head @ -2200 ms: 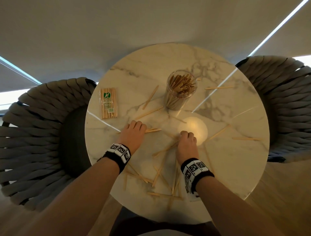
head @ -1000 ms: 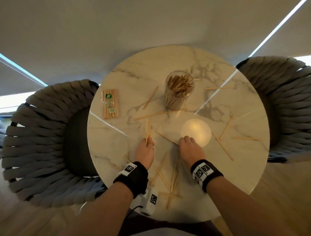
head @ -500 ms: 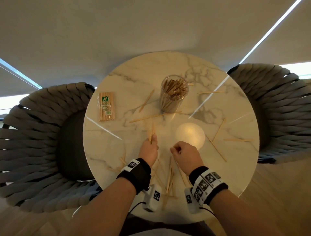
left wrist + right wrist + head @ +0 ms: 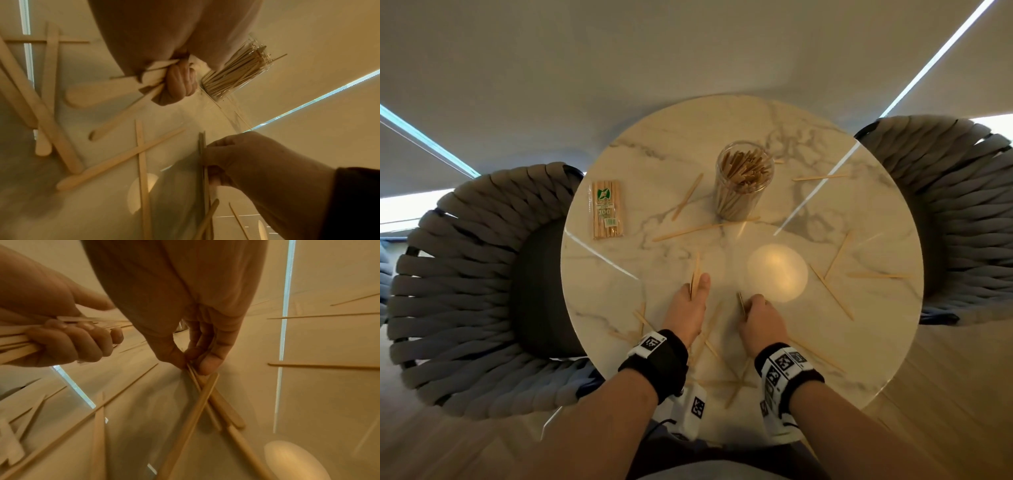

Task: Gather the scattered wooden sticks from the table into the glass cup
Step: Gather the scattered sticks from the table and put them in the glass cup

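Mid-collection step: left hand (image 4: 686, 306) grips a small bundle of wooden sticks (image 4: 694, 277) in curled fingers, and right hand (image 4: 759, 320) pinches a few more sticks (image 4: 202, 387) between thumb and fingertips, low over the marble table (image 4: 859, 359). Glass cup (image 4: 743, 183) stands upright toward the far side, already holding many sticks; loose ones lie near both wrists and off to the right (a sealed stick packet (image 4: 606, 209) sits far left). Next move probably calls for merging bundles or carrying them to the cup. Versus 2.2 s ago, both hands have pulled nearer and lifted sticks.
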{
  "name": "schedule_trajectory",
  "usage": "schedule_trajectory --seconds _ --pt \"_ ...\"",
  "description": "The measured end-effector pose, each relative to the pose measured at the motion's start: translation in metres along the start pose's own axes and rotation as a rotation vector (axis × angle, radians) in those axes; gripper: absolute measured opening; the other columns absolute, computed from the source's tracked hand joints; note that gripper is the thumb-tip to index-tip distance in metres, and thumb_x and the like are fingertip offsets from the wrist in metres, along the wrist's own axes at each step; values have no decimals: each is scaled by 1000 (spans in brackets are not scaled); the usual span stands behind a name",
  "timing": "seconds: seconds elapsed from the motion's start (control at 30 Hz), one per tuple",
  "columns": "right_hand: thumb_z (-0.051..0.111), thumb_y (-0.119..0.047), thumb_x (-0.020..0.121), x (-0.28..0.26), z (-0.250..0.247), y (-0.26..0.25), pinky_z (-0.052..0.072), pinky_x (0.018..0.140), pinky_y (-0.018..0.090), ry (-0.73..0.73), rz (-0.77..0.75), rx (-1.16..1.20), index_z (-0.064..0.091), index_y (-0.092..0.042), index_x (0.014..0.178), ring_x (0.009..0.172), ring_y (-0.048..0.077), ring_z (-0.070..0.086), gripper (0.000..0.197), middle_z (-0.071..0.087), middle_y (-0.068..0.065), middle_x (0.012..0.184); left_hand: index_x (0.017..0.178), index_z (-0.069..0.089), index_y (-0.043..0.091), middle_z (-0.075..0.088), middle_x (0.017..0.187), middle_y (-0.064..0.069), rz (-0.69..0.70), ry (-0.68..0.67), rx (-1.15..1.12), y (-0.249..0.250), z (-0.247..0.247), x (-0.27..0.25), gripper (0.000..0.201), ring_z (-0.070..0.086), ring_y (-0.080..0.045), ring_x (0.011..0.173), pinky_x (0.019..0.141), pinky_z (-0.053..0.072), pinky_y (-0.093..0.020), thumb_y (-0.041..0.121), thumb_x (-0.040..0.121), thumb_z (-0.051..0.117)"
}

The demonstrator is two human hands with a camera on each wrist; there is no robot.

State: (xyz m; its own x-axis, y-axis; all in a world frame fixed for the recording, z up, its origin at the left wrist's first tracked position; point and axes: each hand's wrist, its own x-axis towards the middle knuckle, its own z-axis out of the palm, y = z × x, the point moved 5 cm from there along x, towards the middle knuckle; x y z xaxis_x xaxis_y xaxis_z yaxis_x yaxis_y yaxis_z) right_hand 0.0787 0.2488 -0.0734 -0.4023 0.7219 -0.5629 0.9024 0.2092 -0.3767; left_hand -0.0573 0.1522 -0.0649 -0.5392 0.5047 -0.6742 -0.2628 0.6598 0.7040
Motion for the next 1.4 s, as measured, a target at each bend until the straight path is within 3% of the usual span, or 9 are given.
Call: schedule_trajectory --seconds 0.17,0.37,0.5,0.7,0.87,1.03,1.17,1.27,1.4 --pt "62 -22 93 1 -25 0 46 79 31 27 62 117 59 -14 105 88 25 56 15 56 7 109 86 50 20 40 67 2 -26 -93 -160 6 13 -4 40 37 -8 48 44 35 -22 49 108 34" --pt "74 -11 83 -8 -56 -24 60 87 47 -45 35 802 68 -11 87 88 31 73 7 73 11 85 119 59 10 74 105 -12 -34 -257 -274 24 39 -16 44 74 -25 85 77 61 -36 42 111 30" --pt "77 -20 85 -12 -76 -33 52 80 26 -18 -67 775 70 -11 93 86 16 68 14 71 1 85 117 54 8 57 71 -4 23 -248 -252 45 45 -25 46 45 -12 49 48 44 -28 45 110 28" --pt "48 -32 104 -4 -116 -25 44 99 29 211 -76 782 63 -24 126 115 9 57 28 64 -11 121 97 55 17 36 59 8 -11 -535 -58 49 46 -42 51 27 -9 47 43 28 -22 64 101 39" --pt "33 -48 106 -14 -95 -47 49 77 24 -294 -157 557 78 -22 98 87 4 68 52 76 -6 98 101 53 18 40 67 2 143 -687 143 60 56 -55 19 37 -7 48 52 45 -27 36 105 52" --pt "28 -63 101 -17 -90 -43 39 103 26 -256 -150 610 71 -33 118 116 0 57 55 70 -17 114 110 53 14 40 68 0 143 -655 94 74 58 -50 14 34 -8 48 51 42 -26 26 106 47" --pt "26 -63 101 -11 -92 -32 38 114 38 -199 -151 773 61 -33 132 123 5 56 55 65 -18 127 103 59 18 35 62 5 37 -506 -59 77 49 -40 44 26 -10 49 46 25 -24 58 102 41" --pt "29 -58 103 -17 -94 -24 42 113 37 -238 -115 792 59 -24 133 117 4 61 54 68 -12 123 86 58 17 29 58 5 -27 -337 -406 84 35 -18 69 23 -11 47 43 22 -24 79 95 27" --pt "71 -55 83 -41 -71 -31 54 100 36 -555 -243 553 55 -23 130 103 9 68 59 70 -1 116 78 50 19 31 57 4 -36 -211 -762 101 32 -9 45 23 -10 44 43 23 -25 51 106 36"
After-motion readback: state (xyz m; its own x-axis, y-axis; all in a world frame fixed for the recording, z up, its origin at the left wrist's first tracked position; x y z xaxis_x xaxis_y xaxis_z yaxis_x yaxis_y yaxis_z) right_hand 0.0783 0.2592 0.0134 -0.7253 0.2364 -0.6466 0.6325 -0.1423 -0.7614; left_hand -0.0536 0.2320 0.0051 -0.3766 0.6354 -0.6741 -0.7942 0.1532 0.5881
